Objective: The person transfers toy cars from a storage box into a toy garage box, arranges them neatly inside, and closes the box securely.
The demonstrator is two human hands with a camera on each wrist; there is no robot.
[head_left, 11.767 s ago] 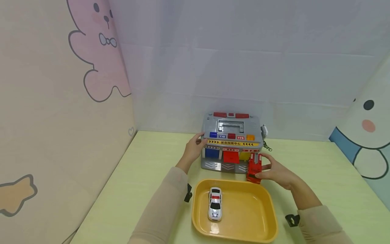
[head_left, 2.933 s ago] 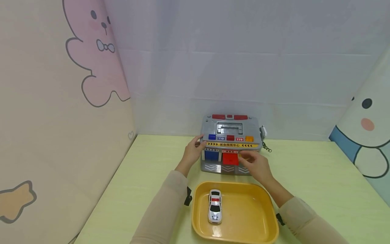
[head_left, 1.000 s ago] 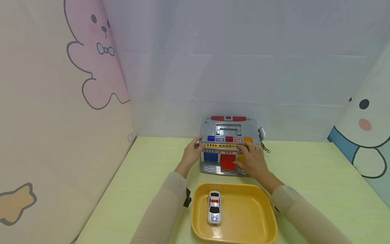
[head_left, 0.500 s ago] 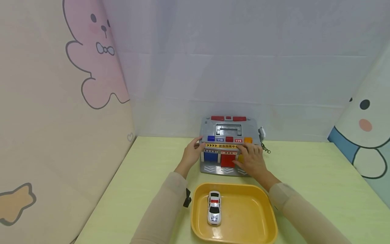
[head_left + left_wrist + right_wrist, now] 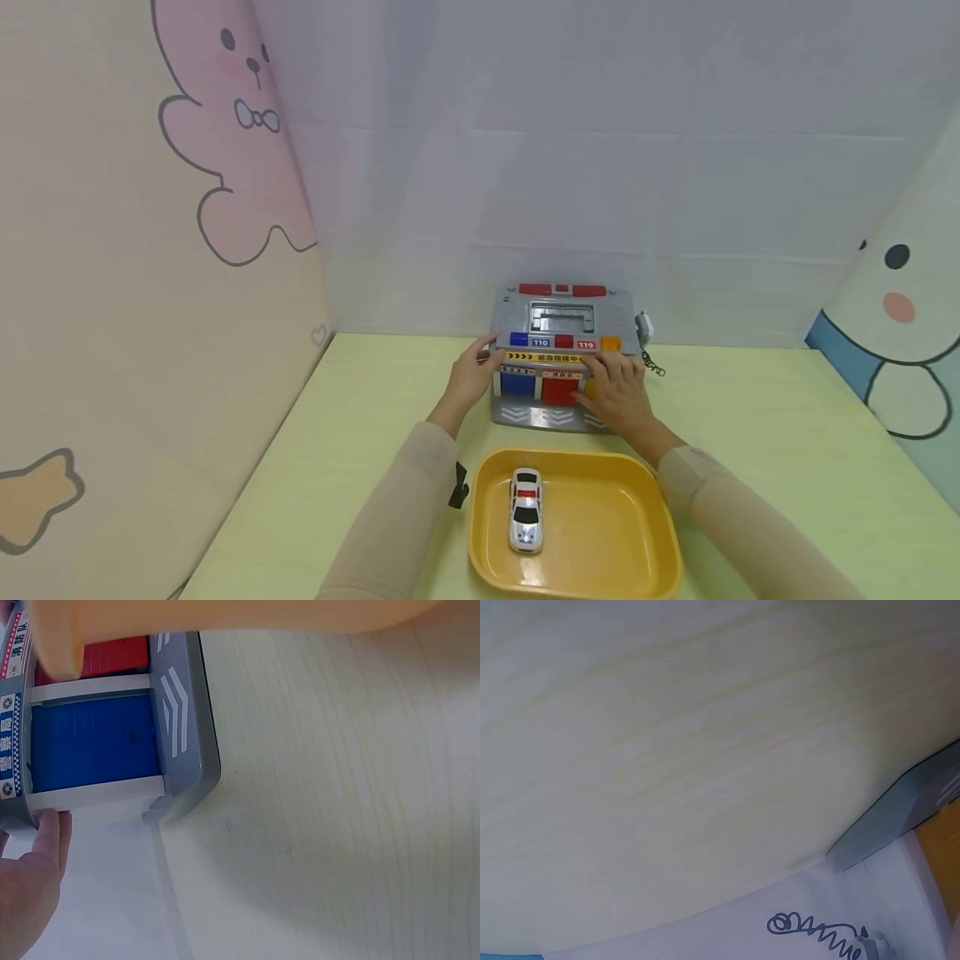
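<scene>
A grey toy emergency station (image 5: 517,312) with blue, red and yellow garage doors stands near the back wall. My left hand (image 5: 467,379) holds its left side, thumb at the front roof corner; in the left wrist view my fingers (image 5: 51,838) touch the side wall. My right hand (image 5: 618,396) lies across the front right, its fingers over the yellow strip and its thumb at the edge of the red door (image 5: 557,392). The red door sits flush beside the blue door (image 5: 517,383). My right hand mostly covers the yellow door (image 5: 941,840) in the head view.
A yellow tray (image 5: 660,575) stands in front of the station with a white toy police car (image 5: 526,510) inside. A toy handset (image 5: 644,325) on a coiled cord (image 5: 654,365) hangs at the station's right side. A pale curtain (image 5: 405,287) closes off the back.
A red toy truck was in my right hand earlier and is out of sight now. The red door, tilted outward before, has swung in flush under my right thumb. My left hand kept its place.
</scene>
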